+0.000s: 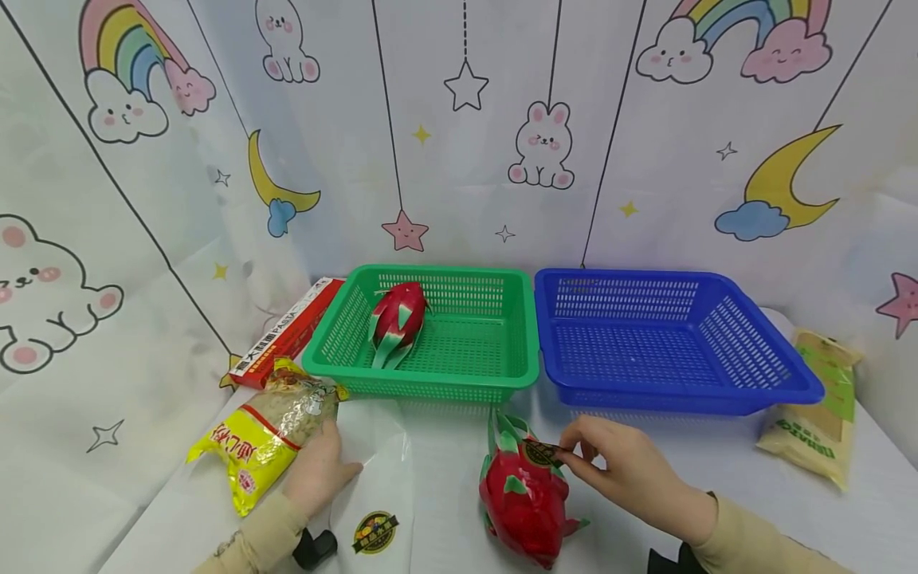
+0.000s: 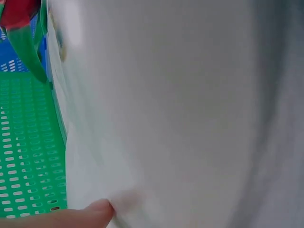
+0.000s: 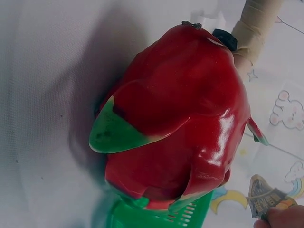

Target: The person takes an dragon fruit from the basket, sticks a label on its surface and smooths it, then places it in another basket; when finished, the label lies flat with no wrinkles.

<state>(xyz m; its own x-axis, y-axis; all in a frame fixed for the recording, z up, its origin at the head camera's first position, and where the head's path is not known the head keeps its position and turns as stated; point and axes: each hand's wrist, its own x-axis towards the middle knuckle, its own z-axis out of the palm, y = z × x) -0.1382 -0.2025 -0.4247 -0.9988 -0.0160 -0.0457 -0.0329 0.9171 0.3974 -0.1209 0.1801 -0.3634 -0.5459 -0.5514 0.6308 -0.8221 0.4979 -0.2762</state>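
In the head view, my right hand (image 1: 631, 474) pinches a dark, gold-printed sticker (image 1: 541, 453) between thumb and fingertips at the top of a red dragon fruit (image 1: 527, 502) with green-tipped scales. The sticker (image 3: 266, 195) also shows by the fingertips in the right wrist view, beside the large dragon fruit (image 3: 175, 109). My left hand (image 1: 319, 470), thumb stretched out, rests by the white sheet (image 1: 376, 462), its fingers at the edge of a yellow macaroni bag (image 1: 265, 438). A similar round sticker (image 1: 374, 532) lies on that sheet.
A green basket (image 1: 459, 387) at the back holds another dragon fruit (image 1: 398, 323). Right of it stands a blue basket (image 1: 681, 395). A red pasta box (image 1: 290, 331) leans at the left, and a beige-and-green bag (image 1: 817, 414) lies at the far right.
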